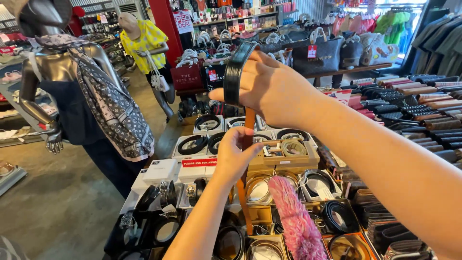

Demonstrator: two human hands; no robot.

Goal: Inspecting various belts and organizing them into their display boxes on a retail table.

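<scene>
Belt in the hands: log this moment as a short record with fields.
place: shop display of boxed belts
right hand: raised, fingers holding the belt where it loops black side out
left hand: pinching the hanging orange strap lower down
duster: pink, lying on the boxes below
mannequin: left, with patterned scarf

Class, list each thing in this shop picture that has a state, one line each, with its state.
right hand: raised, gripping the belt
left hand: pinching the hanging strap
belt: partly coiled, orange tail hanging down
boxed belts: coiled in open boxes
pink duster: lying on the boxes
</scene>
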